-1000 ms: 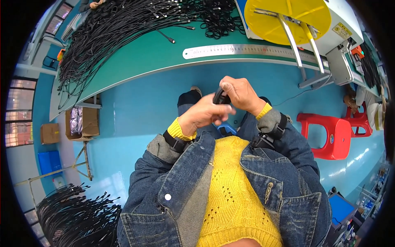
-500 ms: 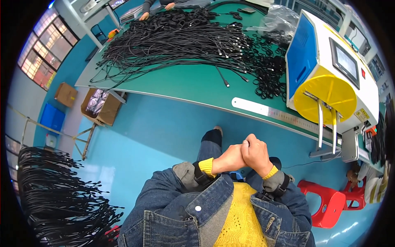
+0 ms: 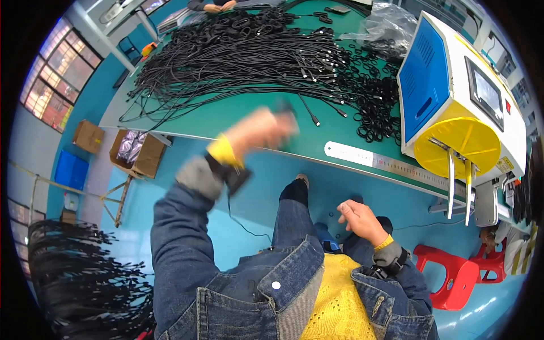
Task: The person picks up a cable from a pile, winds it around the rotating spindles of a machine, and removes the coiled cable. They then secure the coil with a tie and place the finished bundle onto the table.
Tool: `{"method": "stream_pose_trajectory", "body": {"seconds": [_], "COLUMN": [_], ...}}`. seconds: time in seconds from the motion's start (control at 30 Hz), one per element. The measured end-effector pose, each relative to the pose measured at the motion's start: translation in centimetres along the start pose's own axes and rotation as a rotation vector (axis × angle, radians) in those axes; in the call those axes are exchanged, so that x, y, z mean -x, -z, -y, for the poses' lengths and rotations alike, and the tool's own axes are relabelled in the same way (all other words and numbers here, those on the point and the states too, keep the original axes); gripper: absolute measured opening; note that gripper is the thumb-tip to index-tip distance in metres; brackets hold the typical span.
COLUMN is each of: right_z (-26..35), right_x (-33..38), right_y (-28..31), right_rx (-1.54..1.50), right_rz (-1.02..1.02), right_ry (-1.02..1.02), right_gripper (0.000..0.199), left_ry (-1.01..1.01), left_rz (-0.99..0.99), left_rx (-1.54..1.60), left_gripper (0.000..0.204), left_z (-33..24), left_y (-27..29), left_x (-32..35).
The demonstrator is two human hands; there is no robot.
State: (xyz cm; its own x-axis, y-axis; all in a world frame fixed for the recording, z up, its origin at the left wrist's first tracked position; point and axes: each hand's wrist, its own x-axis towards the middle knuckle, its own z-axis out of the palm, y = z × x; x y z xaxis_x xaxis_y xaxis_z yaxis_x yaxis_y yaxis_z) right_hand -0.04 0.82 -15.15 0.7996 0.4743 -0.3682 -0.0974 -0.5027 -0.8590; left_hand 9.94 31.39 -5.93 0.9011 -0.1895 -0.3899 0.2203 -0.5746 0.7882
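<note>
My left hand is raised over the near edge of the green table and smeared by motion. A small dark blur shows at its fingertips, and I cannot make out what it is or whether the hand grips it. My right hand stays low in front of my body, its fingers curled and the thumb pressed on top; anything inside is hidden. Beyond the left hand lies a big heap of black cables with light plugs. Small black rings are piled to its right, and a steel ruler lies along the table edge.
A white and blue machine with a yellow disc and two prongs stands at the right. Red stools are below it. More black cables hang at the lower left, near a cardboard box. A co-worker's hands rest at the far edge.
My hands were clasped together and have parted. The left has swung up and leftward to the table; the right has dropped slightly. At the far edge, the co-worker's hands have come closer together.
</note>
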Motion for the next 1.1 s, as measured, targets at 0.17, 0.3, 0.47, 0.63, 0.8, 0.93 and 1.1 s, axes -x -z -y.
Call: {"method": "stream_pose_trajectory", "body": {"seconds": [0.17,0.3,0.47,0.63,0.8,0.93,1.1], "right_z": [-1.5,-2.6,-3.2,-3.9,-3.5,-4.3,-2.9], "right_x": [0.3,0.2,1.1,2.6,4.3,5.7,8.0], "right_y": [-0.4,0.2,0.8,1.3,1.2,1.3,1.9], "right_rx": [0.054,0.056,0.184,0.192,0.156,0.144,-0.001], "right_rz": [0.079,-0.005,-0.015,-0.058,-0.092,-0.109,-0.451], "right_ry": [-0.034,-0.003,0.07,0.09,0.144,0.159,0.273], "right_gripper": [0.034,0.029,0.025,0.024,0.025,0.024,0.021], "left_ry": [-0.114,-0.563,-0.473,-0.385,-0.395,-0.524,-0.908], "left_rz": [-0.736,-0.653,-0.657,-0.562,-0.744,-0.656,-0.707], "left_rx": [0.328,-0.479,-0.756,-0.746,-0.892,-0.444,-0.044], "left_gripper": [0.036,0.033,0.021,0.015,0.013,0.006,0.009], "left_z": [2.8,2.9,3.7,2.9,3.4,3.1,-6.1], "left_y": [16.6,7.4,3.9,3.6,3.3,5.9,-0.3], "left_x": [-9.4,-14.2,-15.6,-15.2,-14.8,-13.6,-5.1]}}
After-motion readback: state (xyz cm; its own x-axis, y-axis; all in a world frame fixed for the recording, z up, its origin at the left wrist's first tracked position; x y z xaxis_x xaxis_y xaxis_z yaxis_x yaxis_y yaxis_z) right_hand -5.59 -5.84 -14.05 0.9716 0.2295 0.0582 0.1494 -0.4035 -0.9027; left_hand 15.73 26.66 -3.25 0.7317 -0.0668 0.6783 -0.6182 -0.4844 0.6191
